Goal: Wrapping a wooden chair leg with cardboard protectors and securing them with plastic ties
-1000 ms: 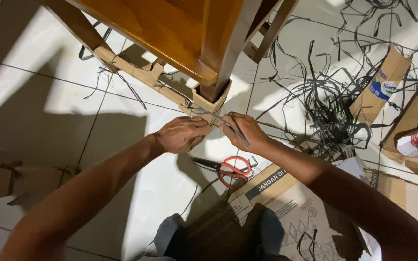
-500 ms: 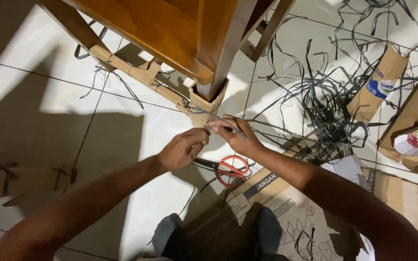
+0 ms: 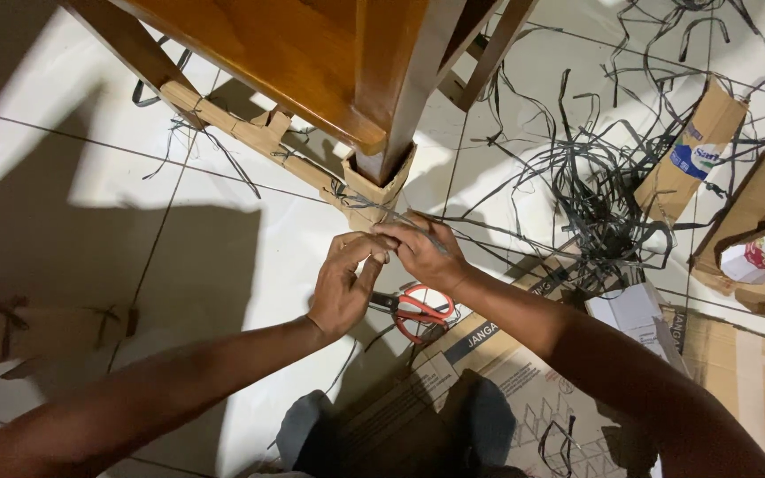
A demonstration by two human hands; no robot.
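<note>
— What do the hands hold?

— The right hand pinches a grey strap between its fingertips, just below the cardboard wrapped round the foot of the table leg. The left hand has its fingers up against the right one's; whether they grip the strap too I cannot tell, as the fingertips hide one another.

— Where does the strap run?

— From the cardboard towards the right hand; its far end is lost among the loose straps on the floor.

— Anything under the hands?

— Scissors with red handles, the blades partly hidden by the left hand. They lie beside a flat box, cut off at the bottom edge.
</note>
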